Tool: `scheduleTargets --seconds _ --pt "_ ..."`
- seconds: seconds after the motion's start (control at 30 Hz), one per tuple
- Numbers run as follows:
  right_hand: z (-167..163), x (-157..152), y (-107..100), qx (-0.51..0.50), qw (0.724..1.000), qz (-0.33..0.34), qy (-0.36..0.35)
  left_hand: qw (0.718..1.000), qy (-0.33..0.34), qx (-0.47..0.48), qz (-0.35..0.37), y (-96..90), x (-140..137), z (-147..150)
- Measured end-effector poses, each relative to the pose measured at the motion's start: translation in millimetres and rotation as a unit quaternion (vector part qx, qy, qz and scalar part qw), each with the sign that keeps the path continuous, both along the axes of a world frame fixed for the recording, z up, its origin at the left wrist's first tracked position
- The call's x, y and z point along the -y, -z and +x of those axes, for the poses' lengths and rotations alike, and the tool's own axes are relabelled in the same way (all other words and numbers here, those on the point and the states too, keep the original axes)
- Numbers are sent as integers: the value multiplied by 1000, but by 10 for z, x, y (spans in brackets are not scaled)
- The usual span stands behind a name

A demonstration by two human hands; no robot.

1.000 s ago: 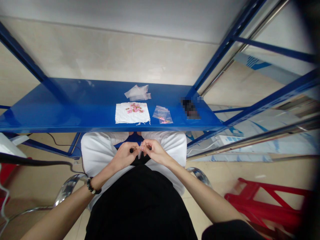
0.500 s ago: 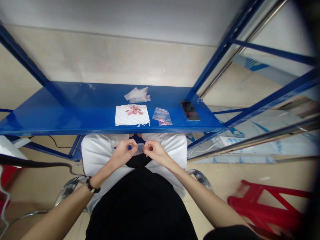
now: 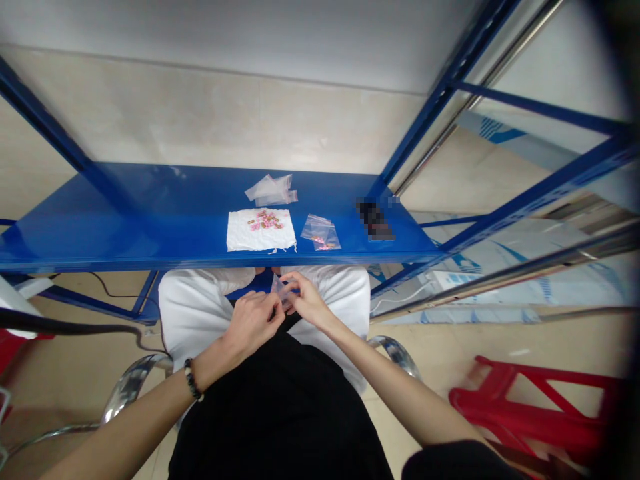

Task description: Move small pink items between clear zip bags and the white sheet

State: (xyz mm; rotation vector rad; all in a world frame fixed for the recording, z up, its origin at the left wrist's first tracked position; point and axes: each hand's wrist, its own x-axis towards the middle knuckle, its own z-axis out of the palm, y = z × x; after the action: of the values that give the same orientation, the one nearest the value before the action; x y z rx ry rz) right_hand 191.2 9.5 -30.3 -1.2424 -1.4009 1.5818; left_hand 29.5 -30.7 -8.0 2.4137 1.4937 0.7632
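Between my two hands, over my lap, is a small clear plastic bag (image 3: 278, 287). My left hand (image 3: 256, 315), with a beaded bracelet at the wrist, has its fingers closed at the bag's lower edge. My right hand (image 3: 306, 299) pinches the bag from the other side. On the blue shelf in front of me, several pink and brown capsules (image 3: 265, 220) lie in a heap on a white cloth-like sheet (image 3: 237, 239). To its right rest zip bags (image 3: 320, 232) with a few colourful capsules inside. Behind the sheet is a loose pile of zip bags (image 3: 271, 190).
The blue shelf (image 3: 150, 220) stands against a tiled wall, with blue uprights at both sides. A dark, pixelated object (image 3: 376, 220) lies near its right end. A red stool (image 3: 520, 407) is on the floor at the right, and a power strip (image 3: 453, 280) sits below the shelf.
My hands have come closer together. The bag, earlier stretched level between them, now tilts with a corner pointing up. The view has shifted slightly; things on the shelf stay put.
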Motion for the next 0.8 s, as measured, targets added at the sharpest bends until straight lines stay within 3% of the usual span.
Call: scheduleTargets --seconds 0.13,0.27,0.33,0.47,0.53,0.7,0.8 --pt "58 1 -79 -50 998 -4 31 991 -27 111 -63 -71 15 4" --pt "193 0 -263 -126 991 -21 28 951 -97 273 -108 -129 -120 -84" --pt "244 -9 -342 -147 989 -20 14 915 -108 352 -166 -129 -209 -134" --pt "264 -11 -423 -161 987 -28 -5 790 -45 482 -376 -120 -270 -165" --pt "247 -5 -431 -157 987 -40 -3 747 -20 505 -431 -115 -241 -147" --pt "235 1 -411 -147 988 -44 -18 705 22 526 -476 -68 -184 -114" --pt "264 3 -408 -128 990 -60 -24 715 7 531 -454 -53 -209 -126"
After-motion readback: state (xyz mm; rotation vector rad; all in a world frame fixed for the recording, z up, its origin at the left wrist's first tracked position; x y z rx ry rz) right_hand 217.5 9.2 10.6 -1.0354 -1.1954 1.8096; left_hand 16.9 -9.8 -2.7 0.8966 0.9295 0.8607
